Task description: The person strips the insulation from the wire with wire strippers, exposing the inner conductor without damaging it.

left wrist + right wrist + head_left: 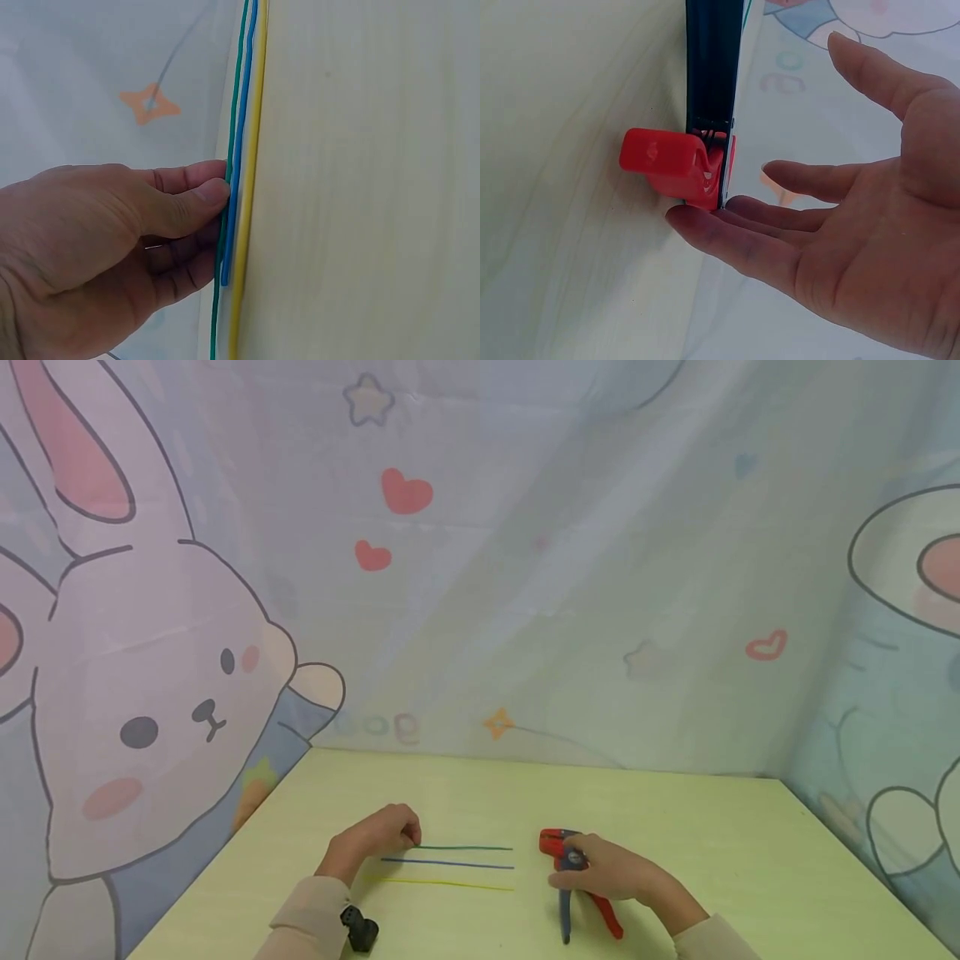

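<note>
Three thin wires lie roughly parallel on the table, seen in the head view: a green wire farthest back, a blue wire in the middle and a yellow wire in front. My left hand is at the left end of the green wire. The left wrist view shows its thumb and fingertips pinching the green wire, close beside the blue one. To the right lies a wire stripper with red and dark blue-grey handles. My right hand is at it, fingers extended; fingertips meet its red part in the right wrist view.
A small black object is by the left sleeve near the front. The pale yellow table ends at a printed cloth backdrop, which also rises along both sides.
</note>
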The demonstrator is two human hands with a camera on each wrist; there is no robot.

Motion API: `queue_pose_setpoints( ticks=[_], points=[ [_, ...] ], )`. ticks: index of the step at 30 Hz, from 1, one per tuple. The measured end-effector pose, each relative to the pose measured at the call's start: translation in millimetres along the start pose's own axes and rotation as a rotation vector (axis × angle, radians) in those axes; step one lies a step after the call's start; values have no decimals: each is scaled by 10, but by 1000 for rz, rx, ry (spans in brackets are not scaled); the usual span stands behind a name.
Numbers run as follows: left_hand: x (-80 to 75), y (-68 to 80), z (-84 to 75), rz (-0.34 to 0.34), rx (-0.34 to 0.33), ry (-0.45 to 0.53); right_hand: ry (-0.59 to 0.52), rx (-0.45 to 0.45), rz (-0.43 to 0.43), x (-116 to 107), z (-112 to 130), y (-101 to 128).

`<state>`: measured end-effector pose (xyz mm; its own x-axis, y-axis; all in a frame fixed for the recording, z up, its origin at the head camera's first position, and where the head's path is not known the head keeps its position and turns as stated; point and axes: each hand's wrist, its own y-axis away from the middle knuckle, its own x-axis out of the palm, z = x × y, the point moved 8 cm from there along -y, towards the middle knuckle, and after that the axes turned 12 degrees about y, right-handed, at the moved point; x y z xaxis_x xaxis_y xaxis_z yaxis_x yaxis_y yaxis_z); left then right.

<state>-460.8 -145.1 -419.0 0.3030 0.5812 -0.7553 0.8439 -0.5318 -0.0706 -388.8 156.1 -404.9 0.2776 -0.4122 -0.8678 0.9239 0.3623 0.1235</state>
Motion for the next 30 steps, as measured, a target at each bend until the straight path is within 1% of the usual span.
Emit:
queue_pose_setpoints(
  ticks=[7,15,16,18,20,23,24,27,30],
  points=[
    [33,26,18,5,-28,-20,-8,-31,27,39,8,-10],
    [29,48,23,6,-74,-22,34,42,30,80,-35,6],
    [27,47,21,8,-67,-17,34,44,29,88,-39,7],
    [14,35,-4,5,-27,4,39,39,23,101,-37,6],
    [-7,11,-38,-5,28,38,45,32,14,110,-26,7],
    [-50,-29,-115,-19,130,105,79,22,1,118,-8,10],
    [-62,-40,-140,-19,153,125,87,21,-3,120,-3,10],
    [-92,-70,-209,-12,194,169,114,27,-11,127,4,7],
    [-118,-93,-268,-7,201,192,125,38,-21,135,14,2]
  ],
)
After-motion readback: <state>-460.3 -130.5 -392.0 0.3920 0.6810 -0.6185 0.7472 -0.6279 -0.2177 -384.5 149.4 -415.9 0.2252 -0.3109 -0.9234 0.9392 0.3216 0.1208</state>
